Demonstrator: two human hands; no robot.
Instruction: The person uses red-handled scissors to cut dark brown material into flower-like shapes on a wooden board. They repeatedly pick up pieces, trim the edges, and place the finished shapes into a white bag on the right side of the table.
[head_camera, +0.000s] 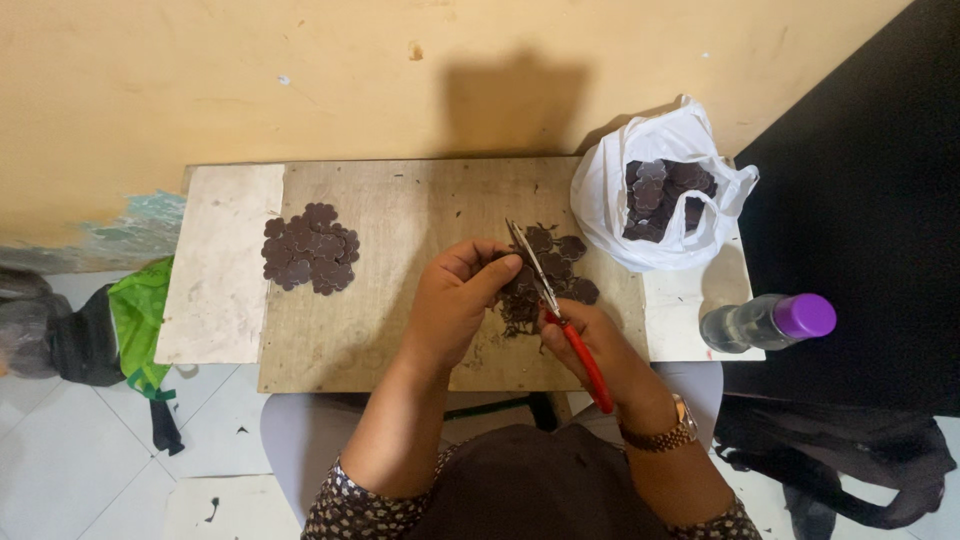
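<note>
My left hand (458, 302) pinches a dark brown flower-shaped piece (512, 283) over the wooden board (400, 220). My right hand (596, 345) grips red-handled scissors (558, 315), whose blades point up and meet that piece. Just beyond the blades lies a loose heap of dark cut pieces and scraps (560, 265). A neat pile of finished flower shapes (310, 248) rests on the board's left part, apart from both hands.
A white plastic bag (620, 215) holding more dark pieces sits at the board's right end. A clear bottle with a purple cap (770, 320) lies at the right edge. Green and black bags (120, 320) are on the tiled floor at left, a black bag (850, 450) at right.
</note>
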